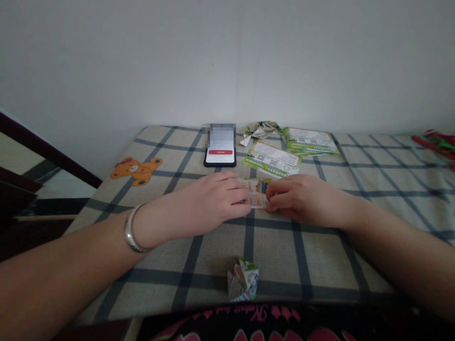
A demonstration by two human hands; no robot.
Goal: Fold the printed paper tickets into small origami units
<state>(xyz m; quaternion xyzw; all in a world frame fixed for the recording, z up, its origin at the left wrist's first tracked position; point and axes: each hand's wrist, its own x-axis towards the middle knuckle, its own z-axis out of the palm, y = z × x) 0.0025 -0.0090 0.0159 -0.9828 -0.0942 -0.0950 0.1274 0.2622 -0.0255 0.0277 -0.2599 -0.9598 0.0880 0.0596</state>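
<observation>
A small printed paper sheet (256,193) lies on the checked tablecloth between my hands. My left hand (222,201), with a silver bangle at the wrist, rests over the sheet's left part, its fingers stretched out flat. At the other end, the curled fingers and thumb of my right hand (296,196) pinch the sheet's right edge. The paper's ends are hidden under my fingers. Closer to me, a folded paper piece (243,280) with green and white print stands at the table's near edge.
Beyond my hands a phone (220,147) leans with its screen lit. To its right are a folded paper shape (261,131), a loose flyer (273,159) and a stack of flyers (313,141). Red and green items (435,144) lie far right. A wall (227,61) borders the table.
</observation>
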